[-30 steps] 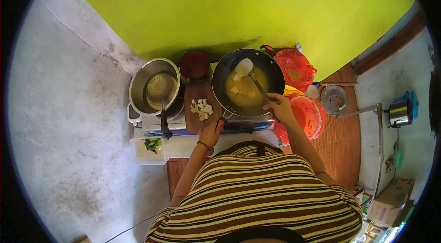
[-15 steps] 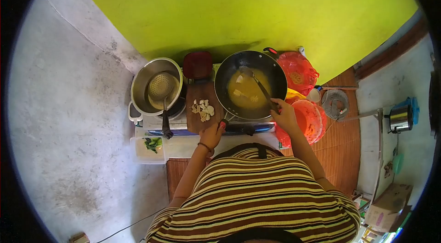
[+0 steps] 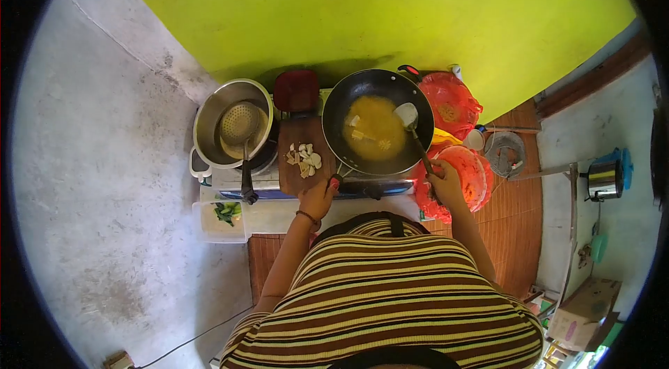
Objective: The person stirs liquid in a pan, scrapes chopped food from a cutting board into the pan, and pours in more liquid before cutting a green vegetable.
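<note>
My left hand (image 3: 318, 200) is closed around the handle of the black wok (image 3: 336, 118), at the near left of its rim. Yellow-brown liquid (image 3: 376, 144) with pale pieces in it lies in the wok. In my right hand (image 3: 447, 186) is the dark handle of a spatula (image 3: 407, 115), whose blade is raised at the right inner side of the wok. Left of the wok, a wooden cutting board (image 3: 296, 139) bears chopped pale pieces (image 3: 304, 159).
A steel pot (image 3: 206, 120) with a skimmer (image 3: 239, 123) stands left of the board. Behind the board is a dark red container (image 3: 296, 90). Red plastic-lined containers (image 3: 463, 174) stand right of the wok. A clear box (image 3: 209, 223) holds green leaves (image 3: 227, 213).
My right hand has moved right and toward me, and the spatula blade has come out of the liquid to the wok's right side. My left hand keeps its hold on the handle.
</note>
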A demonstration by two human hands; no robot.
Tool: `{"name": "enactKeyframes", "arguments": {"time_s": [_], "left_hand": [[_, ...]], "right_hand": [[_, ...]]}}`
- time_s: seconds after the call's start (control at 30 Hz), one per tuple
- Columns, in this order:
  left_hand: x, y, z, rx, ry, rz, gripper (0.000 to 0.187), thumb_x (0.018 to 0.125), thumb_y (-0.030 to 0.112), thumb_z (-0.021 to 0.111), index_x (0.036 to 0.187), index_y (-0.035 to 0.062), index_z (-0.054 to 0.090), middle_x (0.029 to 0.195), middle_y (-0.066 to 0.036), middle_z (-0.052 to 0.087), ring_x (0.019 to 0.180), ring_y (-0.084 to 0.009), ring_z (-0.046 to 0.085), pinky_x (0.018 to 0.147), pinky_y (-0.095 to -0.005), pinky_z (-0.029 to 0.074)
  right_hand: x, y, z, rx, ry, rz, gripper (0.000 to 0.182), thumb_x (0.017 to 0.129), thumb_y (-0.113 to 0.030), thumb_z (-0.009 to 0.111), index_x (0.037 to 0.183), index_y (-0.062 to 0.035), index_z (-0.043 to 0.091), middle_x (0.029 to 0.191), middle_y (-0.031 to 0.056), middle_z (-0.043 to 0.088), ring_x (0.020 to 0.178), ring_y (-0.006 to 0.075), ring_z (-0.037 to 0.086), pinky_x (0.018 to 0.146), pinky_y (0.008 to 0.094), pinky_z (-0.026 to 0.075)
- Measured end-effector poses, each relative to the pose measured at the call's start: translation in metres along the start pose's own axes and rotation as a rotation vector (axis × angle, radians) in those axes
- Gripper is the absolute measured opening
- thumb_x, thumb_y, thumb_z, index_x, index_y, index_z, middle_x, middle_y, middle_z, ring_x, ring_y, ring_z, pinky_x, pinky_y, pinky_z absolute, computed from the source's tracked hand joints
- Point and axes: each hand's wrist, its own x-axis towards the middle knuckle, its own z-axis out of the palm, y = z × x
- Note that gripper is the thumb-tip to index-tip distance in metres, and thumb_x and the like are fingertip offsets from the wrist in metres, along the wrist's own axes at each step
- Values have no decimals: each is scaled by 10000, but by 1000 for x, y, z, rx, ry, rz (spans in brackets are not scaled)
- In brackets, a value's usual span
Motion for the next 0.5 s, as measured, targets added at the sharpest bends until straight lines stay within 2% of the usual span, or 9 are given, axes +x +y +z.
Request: {"name": "enactKeyframes", "arguments": {"time_s": [0.27, 0.37, 0.5], "left_hand": [[5, -12, 12, -55, 53, 31, 326, 944, 371, 374, 1136, 134, 490, 938, -58, 683, 947, -350, 604, 905, -538, 312], [2, -1, 2, -23, 4, -40, 296, 919, 351, 407, 1003, 101, 541, 1014, -110, 650, 999, -345, 571, 947, -566, 248], [-4, 5, 1, -6, 74, -12, 296, 920, 350, 405, 1013, 101, 536, 1004, -110, 651, 994, -346, 573, 940, -563, 253]], "right_hand": [[11, -11, 13, 203, -119, 106, 421, 785, -29, 564, 1193, 31, 478, 686, 111, 638, 383, 124, 513, 319, 227, 362], [17, -26, 20, 222, -151, 114, 423, 793, -41, 572, 1199, 28, 478, 704, 115, 645, 391, 120, 512, 333, 223, 370], [22, -32, 29, 268, -194, 110, 417, 799, -40, 573, 1201, 20, 478, 723, 117, 648, 402, 120, 517, 339, 224, 372]]}}
